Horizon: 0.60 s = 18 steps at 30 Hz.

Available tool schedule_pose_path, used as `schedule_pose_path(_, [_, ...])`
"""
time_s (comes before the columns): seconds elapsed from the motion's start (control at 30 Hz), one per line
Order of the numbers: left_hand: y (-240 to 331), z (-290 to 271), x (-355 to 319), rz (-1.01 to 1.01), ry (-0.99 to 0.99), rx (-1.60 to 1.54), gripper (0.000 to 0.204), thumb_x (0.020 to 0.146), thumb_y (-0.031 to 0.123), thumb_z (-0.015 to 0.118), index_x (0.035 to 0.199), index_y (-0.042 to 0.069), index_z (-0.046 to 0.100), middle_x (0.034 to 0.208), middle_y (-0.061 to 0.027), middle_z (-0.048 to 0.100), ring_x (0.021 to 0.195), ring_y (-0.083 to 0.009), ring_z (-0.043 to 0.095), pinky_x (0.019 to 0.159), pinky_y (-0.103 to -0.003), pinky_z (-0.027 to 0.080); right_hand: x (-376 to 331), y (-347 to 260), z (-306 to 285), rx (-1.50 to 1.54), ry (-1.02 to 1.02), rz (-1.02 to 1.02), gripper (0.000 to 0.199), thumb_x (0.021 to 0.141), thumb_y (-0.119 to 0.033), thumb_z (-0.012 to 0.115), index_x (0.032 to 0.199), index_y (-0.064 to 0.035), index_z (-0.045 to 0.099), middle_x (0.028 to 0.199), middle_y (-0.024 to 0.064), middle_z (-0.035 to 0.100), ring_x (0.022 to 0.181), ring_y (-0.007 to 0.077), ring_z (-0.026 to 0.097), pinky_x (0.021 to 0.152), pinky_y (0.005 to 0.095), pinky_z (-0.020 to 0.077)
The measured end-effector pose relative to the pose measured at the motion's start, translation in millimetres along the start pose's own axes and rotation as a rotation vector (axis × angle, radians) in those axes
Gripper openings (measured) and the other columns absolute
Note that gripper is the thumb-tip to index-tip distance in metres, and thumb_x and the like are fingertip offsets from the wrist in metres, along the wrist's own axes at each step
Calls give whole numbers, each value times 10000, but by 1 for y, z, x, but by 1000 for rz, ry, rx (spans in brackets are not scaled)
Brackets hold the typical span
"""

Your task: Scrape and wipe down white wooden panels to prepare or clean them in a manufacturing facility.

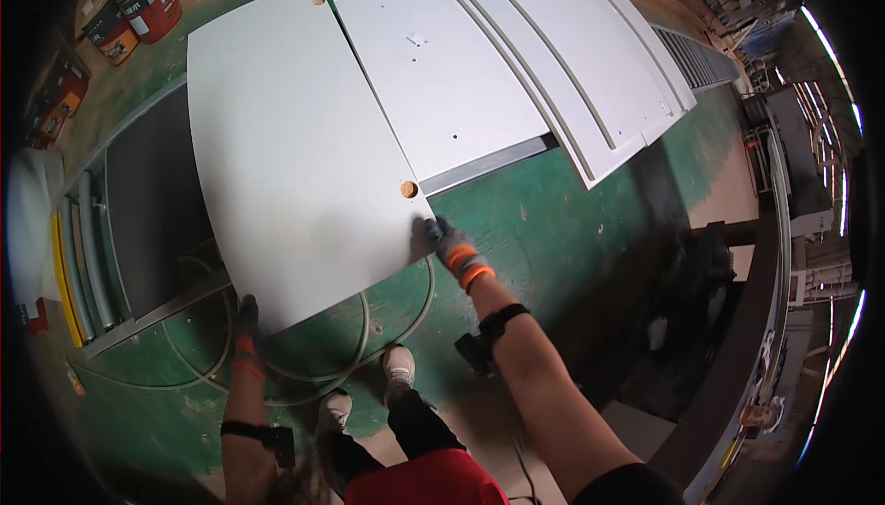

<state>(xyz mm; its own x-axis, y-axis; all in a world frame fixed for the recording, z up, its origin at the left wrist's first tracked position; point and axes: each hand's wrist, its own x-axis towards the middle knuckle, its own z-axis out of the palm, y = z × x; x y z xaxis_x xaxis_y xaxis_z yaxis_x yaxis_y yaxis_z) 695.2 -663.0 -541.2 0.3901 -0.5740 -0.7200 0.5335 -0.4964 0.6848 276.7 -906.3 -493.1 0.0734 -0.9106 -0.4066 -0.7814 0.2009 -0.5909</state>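
Observation:
A large white panel [295, 146] lies across the roller conveyor, its near end reaching out toward me. It has a round hole [409, 190] near its right edge and a smaller one at the far right corner. My right hand [449, 241], in a grey glove with an orange cuff, grips the right edge by the near corner. At the near left corner, my left hand [247, 321], gloved alike, holds the panel's edge; its fingers are partly hidden. Just right of this panel lies a second white panel [442, 72] with small drilled holes.
More white panels [572, 44] with grooves lie farther right. Conveyor rollers [94, 247] and a dark board [157, 210] show at left. Paint-like buckets [147, 7] stand at the far left. A hose [364, 330] loops over the green floor by my feet. A machine edge [737, 394] borders the right.

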Motion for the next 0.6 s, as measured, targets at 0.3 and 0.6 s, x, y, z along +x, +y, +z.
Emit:
schedule_pose_path(0.3, [-91,-49,-111,-165,9,-13,562,960,354,554,1409,47,413,1377,-96,486,1249,-220,458,1082,-398,347,-92,39,9,16,-214,349,706,916,-626,352,1198,-31,607,1193,244,604,1171,394,542,1002,446,414])
schedule_pose_path(0.6, [12,19,-83,-119,-269,-237,554,988,489,399,1358,83,467,1314,-59,538,1204,-239,506,1014,-394,404,-18,53,30,370,-136,271,711,905,-596,500,1215,36,598,1135,113,654,1009,185,581,860,322,464])
